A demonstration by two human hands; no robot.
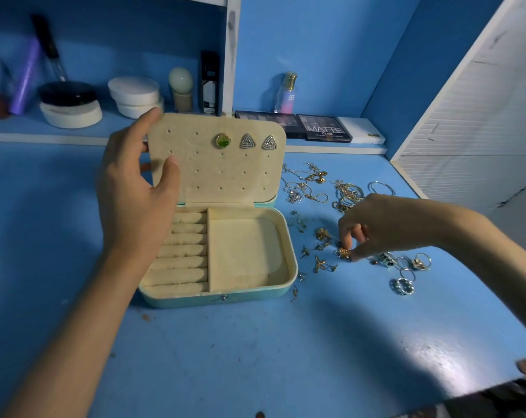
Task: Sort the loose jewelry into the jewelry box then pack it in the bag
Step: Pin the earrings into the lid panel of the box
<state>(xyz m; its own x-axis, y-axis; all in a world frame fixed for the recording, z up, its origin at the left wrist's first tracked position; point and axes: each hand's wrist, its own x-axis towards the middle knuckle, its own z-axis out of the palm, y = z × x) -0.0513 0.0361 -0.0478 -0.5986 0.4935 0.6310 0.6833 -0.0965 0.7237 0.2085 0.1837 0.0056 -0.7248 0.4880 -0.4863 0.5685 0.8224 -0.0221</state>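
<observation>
An open teal jewelry box [281, 292] with cream lining sits on the blue table. Its raised lid panel [213, 173] carries a green earring [223, 141] and two silver triangle earrings [258, 142]. My left hand [135, 188] grips the lid's left edge and holds it upright. The ring rolls and the square compartment [240, 254] hold nothing. To the right, my right hand [373, 227] pinches a small gold earring [344, 253] lying among loose pieces on the table. Gold chains [313, 182], bangles [347, 194] and silver rings [403, 286] lie scattered around it.
A raised shelf at the back holds cosmetic jars [133, 96], a perfume bottle [287, 93], eyeshadow palettes [323, 128] and a white box [361, 131]. A white slatted panel [479, 116] stands at the right. No bag is in view.
</observation>
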